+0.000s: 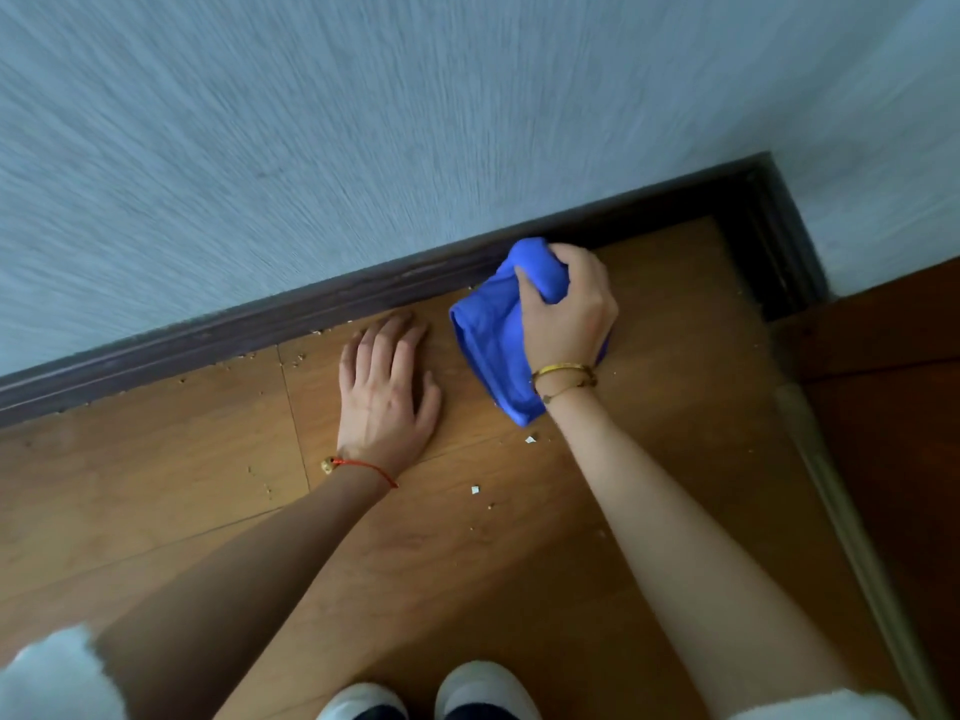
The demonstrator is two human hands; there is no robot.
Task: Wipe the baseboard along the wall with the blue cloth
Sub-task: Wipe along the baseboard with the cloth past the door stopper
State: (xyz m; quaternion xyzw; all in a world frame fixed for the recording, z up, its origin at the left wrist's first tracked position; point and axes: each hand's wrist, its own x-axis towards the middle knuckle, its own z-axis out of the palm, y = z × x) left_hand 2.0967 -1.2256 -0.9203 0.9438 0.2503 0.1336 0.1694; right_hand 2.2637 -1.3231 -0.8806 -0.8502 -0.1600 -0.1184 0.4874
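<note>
A dark purple-brown baseboard [291, 317] runs diagonally along the foot of a pale blue textured wall, rising toward a corner at the upper right. My right hand [569, 309] grips a bunched blue cloth [491, 345]; the cloth's top end presses against the baseboard, and the rest hangs down toward the floor. My left hand [387, 392] lies flat on the wooden floor, fingers spread, its fingertips close to the baseboard and just left of the cloth.
Small crumbs and white scraps [475, 490] lie scattered on the wooden floor [156, 485] near the baseboard. A dark recess [763, 252] sits at the corner, with a darker floor and a threshold strip [841, 511] to the right. My white shoes [483, 688] show at the bottom.
</note>
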